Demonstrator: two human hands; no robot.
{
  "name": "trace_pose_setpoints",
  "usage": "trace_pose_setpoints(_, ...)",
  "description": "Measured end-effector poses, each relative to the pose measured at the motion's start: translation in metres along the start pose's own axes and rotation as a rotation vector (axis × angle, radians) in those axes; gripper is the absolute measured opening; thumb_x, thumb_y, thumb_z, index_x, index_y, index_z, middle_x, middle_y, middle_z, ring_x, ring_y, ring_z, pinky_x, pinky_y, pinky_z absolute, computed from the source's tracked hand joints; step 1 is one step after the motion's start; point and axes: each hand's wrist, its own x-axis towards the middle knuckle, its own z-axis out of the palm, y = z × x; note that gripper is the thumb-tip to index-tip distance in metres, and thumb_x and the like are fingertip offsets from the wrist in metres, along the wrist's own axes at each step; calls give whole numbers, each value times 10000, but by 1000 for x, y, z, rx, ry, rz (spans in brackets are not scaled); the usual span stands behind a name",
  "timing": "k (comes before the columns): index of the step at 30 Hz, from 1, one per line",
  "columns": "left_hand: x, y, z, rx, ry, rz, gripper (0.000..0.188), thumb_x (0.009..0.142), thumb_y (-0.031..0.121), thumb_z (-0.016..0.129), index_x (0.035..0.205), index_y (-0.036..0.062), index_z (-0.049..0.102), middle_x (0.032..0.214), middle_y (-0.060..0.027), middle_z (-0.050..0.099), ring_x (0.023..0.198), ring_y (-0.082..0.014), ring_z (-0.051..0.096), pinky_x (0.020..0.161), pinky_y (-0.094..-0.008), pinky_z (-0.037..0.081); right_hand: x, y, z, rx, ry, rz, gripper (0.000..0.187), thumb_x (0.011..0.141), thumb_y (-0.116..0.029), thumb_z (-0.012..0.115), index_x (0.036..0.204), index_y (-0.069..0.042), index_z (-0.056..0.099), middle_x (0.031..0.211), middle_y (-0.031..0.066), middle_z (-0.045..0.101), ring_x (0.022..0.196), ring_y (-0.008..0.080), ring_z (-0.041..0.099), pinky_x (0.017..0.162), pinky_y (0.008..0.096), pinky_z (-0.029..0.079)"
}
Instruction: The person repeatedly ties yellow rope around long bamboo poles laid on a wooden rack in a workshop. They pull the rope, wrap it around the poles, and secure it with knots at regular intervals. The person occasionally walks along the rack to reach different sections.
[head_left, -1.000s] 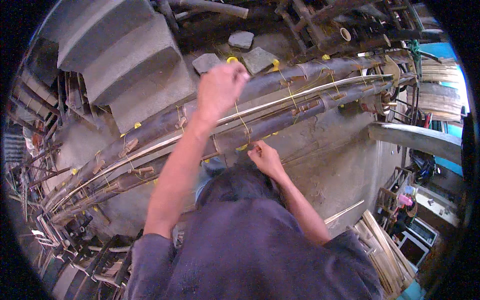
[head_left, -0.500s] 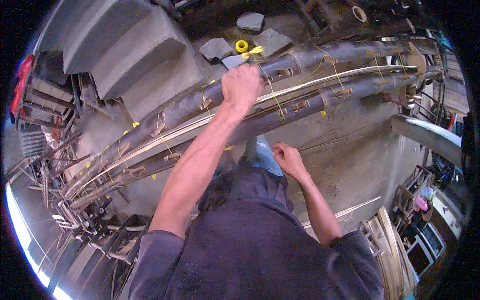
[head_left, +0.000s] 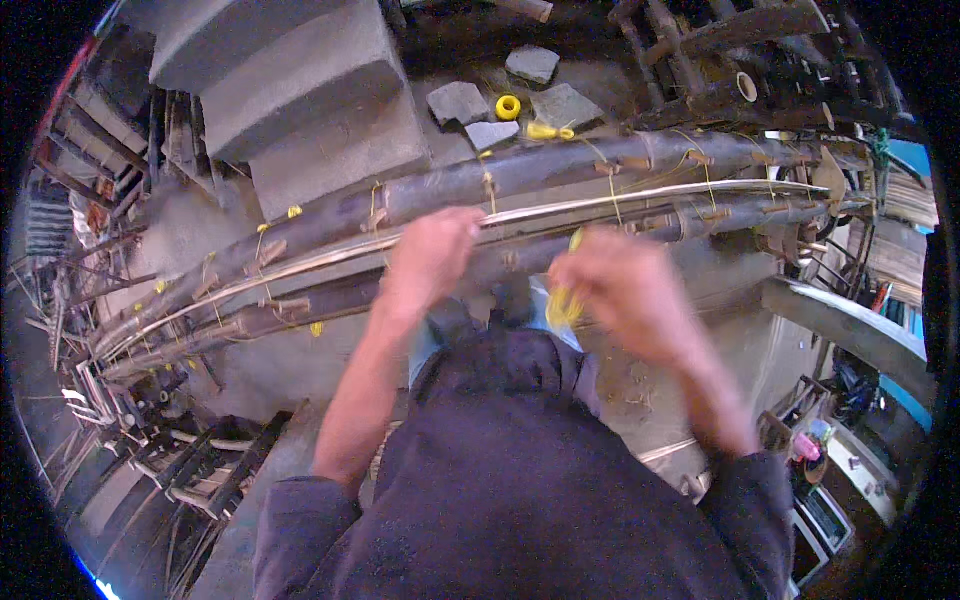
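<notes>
Our curled left hand (head_left: 432, 255), its hold unclear, lies nearer the pale strips (head_left: 560, 208) running crosswise beyond the near pole's (head_left: 488, 266) far edge; our right hand (head_left: 622, 288) clasps yellow cord (head_left: 566, 308).

Concrete steps (head_left: 320, 120) are rising at far left, wooden frames (head_left: 740, 33) are standing at far right, and a pale ledge (head_left: 845, 318) is edging the grey floor (head_left: 625, 385) at right.

Showing one left hand (head_left: 435, 252), one right hand (head_left: 622, 285), two long, string-tied bamboo poles (head_left: 560, 166), four flat grey stones (head_left: 458, 102), one yellow ring-shaped roll (head_left: 501, 108) and two bundles of yellow twine (head_left: 566, 308).
</notes>
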Motion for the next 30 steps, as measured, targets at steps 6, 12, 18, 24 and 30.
trace_pose_setpoints(6,5,-3,47,-209,438,90,212,846,253,654,989,98,679,936,-116,686,836,-285,646,729,-407,470,150,-49,12,-186,-230,-674,206,825,-160,611,967,-19,657,980,161,635,917,357,612,824,421,501)
trace_pose_setpoints(12,9,3,41,149,275,140,175,862,262,638,884,102,705,793,-112,688,742,-300,655,666,-406,473,196,51,22,-377,9,228,261,933,-243,516,1001,-32,655,928,169,659,860,336,630,777,396,507)
trace_pose_setpoints(18,2,-9,40,163,314,125,166,884,246,609,882,105,697,854,-49,704,810,-241,666,674,-378,475,51,36,103,6,-30,-323,86,829,-154,602,838,-76,635,797,105,653,703,307,632,642,410,509)
trace_pose_setpoints(24,59,46,-23,-632,35,-32,370,1001,336,486,876,25,644,791,-21,635,761,-102,584,689,-292,456,30,40,174,14,-308,-215,197,873,-254,536,811,-68,557,775,116,635,728,337,652,620,452,526)
trace_pose_setpoints(30,151,-37,25,-494,-121,-378,421,935,416,529,894,12,644,766,-112,644,737,-214,613,682,-370,477,8,44,157,-113,-100,-339,204,825,-182,591,1001,-79,574,858,131,650,757,299,667,661,418,543)
